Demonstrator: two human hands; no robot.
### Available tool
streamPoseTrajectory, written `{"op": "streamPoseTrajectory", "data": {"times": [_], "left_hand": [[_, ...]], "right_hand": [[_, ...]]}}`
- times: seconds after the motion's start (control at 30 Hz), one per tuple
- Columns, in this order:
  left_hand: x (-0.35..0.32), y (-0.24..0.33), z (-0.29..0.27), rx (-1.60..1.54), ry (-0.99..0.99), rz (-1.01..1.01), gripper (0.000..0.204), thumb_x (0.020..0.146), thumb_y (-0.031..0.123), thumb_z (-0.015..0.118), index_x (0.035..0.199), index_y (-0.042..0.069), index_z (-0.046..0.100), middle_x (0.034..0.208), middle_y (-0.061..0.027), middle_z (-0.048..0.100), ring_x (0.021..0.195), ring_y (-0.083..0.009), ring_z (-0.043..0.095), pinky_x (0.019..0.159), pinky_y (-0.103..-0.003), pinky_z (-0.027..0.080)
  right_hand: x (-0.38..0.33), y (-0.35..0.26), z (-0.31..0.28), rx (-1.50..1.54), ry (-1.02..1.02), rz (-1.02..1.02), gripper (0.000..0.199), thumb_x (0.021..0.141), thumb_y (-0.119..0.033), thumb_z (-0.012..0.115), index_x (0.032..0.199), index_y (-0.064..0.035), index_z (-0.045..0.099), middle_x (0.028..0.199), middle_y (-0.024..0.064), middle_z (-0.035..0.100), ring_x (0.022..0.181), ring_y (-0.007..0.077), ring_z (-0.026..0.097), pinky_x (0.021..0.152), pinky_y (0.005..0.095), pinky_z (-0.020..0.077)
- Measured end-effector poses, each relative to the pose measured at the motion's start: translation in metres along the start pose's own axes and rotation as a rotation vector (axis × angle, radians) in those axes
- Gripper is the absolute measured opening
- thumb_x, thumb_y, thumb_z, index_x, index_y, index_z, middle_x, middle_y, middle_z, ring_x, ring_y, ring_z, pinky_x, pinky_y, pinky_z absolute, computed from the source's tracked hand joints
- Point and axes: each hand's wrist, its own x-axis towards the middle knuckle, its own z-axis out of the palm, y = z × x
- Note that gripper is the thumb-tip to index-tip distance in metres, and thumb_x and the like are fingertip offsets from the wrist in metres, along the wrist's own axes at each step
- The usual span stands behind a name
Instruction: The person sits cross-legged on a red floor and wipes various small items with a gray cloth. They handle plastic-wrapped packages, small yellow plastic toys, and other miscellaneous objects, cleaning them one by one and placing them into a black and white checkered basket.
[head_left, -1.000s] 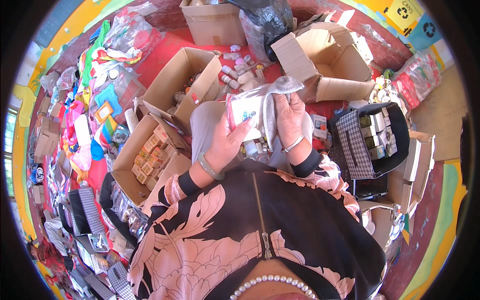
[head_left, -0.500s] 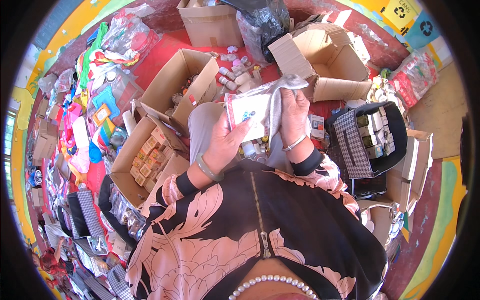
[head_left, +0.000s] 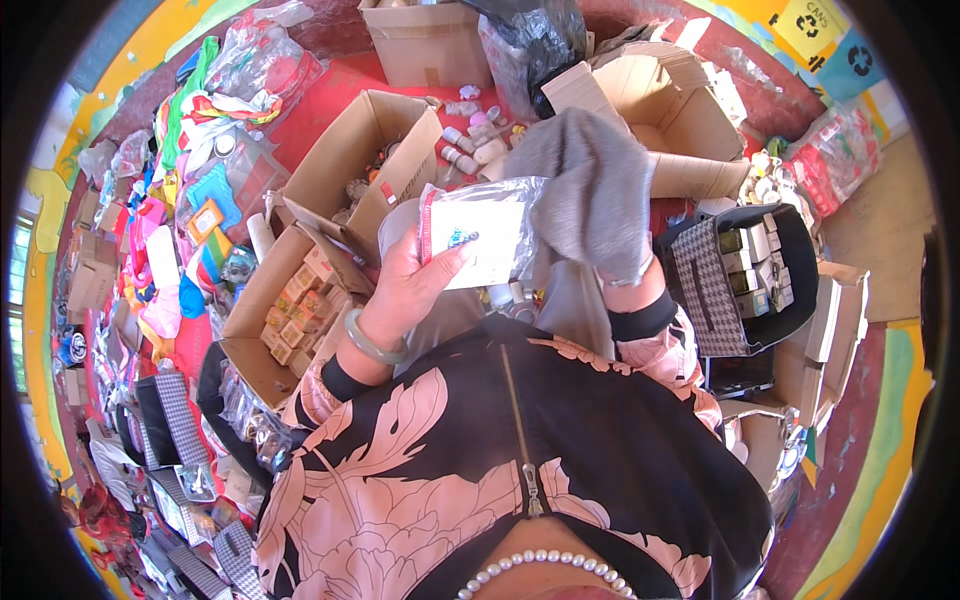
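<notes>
My left hand (head_left: 412, 278) is closed on a flat white packet (head_left: 468, 230) in a clear plastic sleeve with a red edge, thumb lying across its front. A soft grey cloth (head_left: 592, 185) hangs raised beside the packet, its near side meeting the sleeve's right edge. My right hand (head_left: 632, 282) lifts the cloth, which drapes over it; only the heel of the hand and wrist show, and the fingers are hidden. Both hands are above my lap.
Open cardboard boxes stand around me: one with small cartons (head_left: 303, 312), one with jumbled items (head_left: 368, 195), and a large one (head_left: 690, 165) at the far right. A black houndstooth bin (head_left: 700, 280) with small boxes sits at right. Small bottles (head_left: 460, 150) lie ahead.
The grey cloth has swung up and spread over my right hand, blurred by motion. The packet in my left hand has shifted slightly left, and my right hand has moved lower and right.
</notes>
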Motion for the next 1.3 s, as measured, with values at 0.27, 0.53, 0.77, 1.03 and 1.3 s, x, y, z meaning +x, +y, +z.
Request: {"op": "streamPoseTrajectory", "data": {"times": [0.27, 0.53, 0.77, 1.03, 1.3], "left_hand": [[0.004, -0.007, 0.007, 0.034, -0.039, -0.057, 0.031, 0.086, 0.008, 0.056, 0.114, -0.001, 0.046, 0.101, -0.0040, 0.057, 0.091, -0.0096, 0.055, 0.080, -0.026, 0.045], [0.005, -0.006, 0.020, -0.062, -0.004, -0.025, 0.030, 0.087, 0.005, 0.054, 0.116, -0.001, 0.046, 0.102, -0.0041, 0.057, 0.092, -0.0099, 0.054, 0.081, -0.026, 0.045], [-0.002, 0.007, -0.007, -0.408, 0.266, 0.048, 0.032, 0.087, 0.001, 0.050, 0.118, 0.002, 0.047, 0.110, -0.0065, 0.056, 0.100, -0.0155, 0.055, 0.087, -0.031, 0.044], [0.007, 0.006, 0.004, -0.397, 0.297, 0.257, 0.031, 0.087, 0.002, 0.050, 0.119, 0.004, 0.049, 0.113, -0.0059, 0.056, 0.103, -0.0175, 0.055, 0.090, -0.032, 0.044], [0.011, -0.002, 0.029, -0.030, 0.235, 0.263, 0.030, 0.088, 0.005, 0.053, 0.117, 0.000, 0.046, 0.103, -0.0021, 0.056, 0.090, -0.0086, 0.053, 0.080, -0.025, 0.044]], "right_hand": [[-0.026, 0.021, 0.022, -0.123, -0.046, -0.107, 0.019, 0.080, -0.013, 0.066, 0.095, -0.0016, 0.065, 0.081, 0.0053, 0.066, 0.073, 0.0090, 0.059, 0.066, 0.0240, 0.0485], [-0.015, 0.037, 0.005, -0.254, 0.102, -0.186, 0.015, 0.081, -0.014, 0.065, 0.089, -0.0008, 0.066, 0.074, 0.0036, 0.065, 0.067, 0.0070, 0.056, 0.061, 0.0237, 0.0470], [0.005, 0.045, -0.080, 0.037, 0.226, -0.225, 0.020, 0.088, -0.021, 0.051, 0.097, -0.0030, 0.053, 0.087, 0.0065, 0.056, 0.077, 0.0155, 0.055, 0.065, 0.0280, 0.0466], [-0.025, -0.031, 0.002, -0.980, -0.067, -0.640, 0.039, 0.075, -0.009, 0.056, 0.110, 0.0061, 0.049, 0.104, 0.0172, 0.055, 0.094, 0.0286, 0.054, 0.081, 0.0343, 0.0439], [-0.042, 0.028, 0.046, 0.416, 0.025, 0.102, 0.035, 0.082, -0.016, 0.065, 0.113, -0.0057, 0.052, 0.104, 0.0040, 0.058, 0.089, 0.0108, 0.054, 0.078, 0.0257, 0.0446]]}}
